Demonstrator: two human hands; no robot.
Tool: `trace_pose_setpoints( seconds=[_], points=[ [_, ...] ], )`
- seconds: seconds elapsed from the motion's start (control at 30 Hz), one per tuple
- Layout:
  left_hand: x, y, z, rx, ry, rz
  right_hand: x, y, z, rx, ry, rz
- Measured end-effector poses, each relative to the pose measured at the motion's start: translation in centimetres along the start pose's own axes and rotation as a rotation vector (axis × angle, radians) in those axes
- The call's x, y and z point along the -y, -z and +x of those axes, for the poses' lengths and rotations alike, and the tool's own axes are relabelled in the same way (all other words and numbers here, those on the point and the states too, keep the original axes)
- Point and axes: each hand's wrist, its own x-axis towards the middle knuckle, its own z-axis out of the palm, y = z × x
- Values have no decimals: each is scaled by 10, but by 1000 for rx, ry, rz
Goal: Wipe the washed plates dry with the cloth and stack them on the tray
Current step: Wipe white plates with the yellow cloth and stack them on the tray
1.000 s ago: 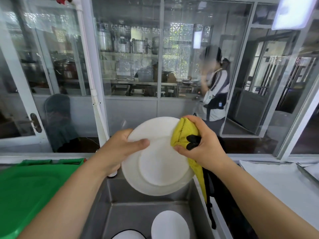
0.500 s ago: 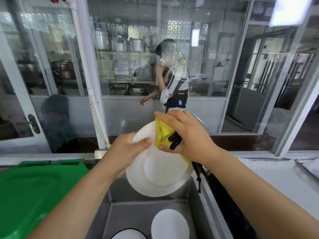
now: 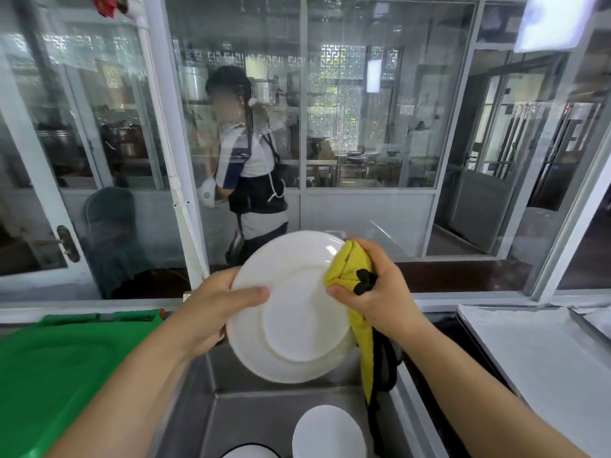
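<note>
Head view: left hand (image 3: 211, 309) grips the white plate (image 3: 291, 309) at its left rim, thumb lying across the face, other fingers curled behind and hidden. Right hand (image 3: 377, 289) pinches the bunched yellow cloth (image 3: 347, 269) against the plate's upper right rim, thumb in front, fingers wrapped over; cloth tail hangs down past the plate's right edge. Plate is held tilted above the steel sink (image 3: 251, 421). Two more plates (image 3: 327, 431) lie in the sink bottom. Green lid (image 3: 59, 368) left of sink, flat grey counter (image 3: 542, 355) right, well apart from the hands.
</note>
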Motion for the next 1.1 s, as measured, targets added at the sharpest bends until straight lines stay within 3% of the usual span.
trace_pose_setpoints(
  seconds=[0.07,0.2,0.4,0.5,0.63,0.8,1.1],
  points=[
    [-7,1,3,72,17,89,7,2,4,61,30,-120],
    [-11,-4,6,50,-30,115,25,7,12,121,107,-320],
    [-5,-17,8,-107,-105,58,47,0,24,177,520,-953],
    [-6,-25,8,-123,-90,11,53,-6,30,185,688,-1112],
    [-9,-25,8,-153,-96,-111,48,2,39,250,554,-833],
    [-8,-17,9,-303,-97,-299,27,14,26,145,257,-405],
    [2,-30,22,-538,-77,-639,0,-34,-31,-3,339,-260]
  ],
)
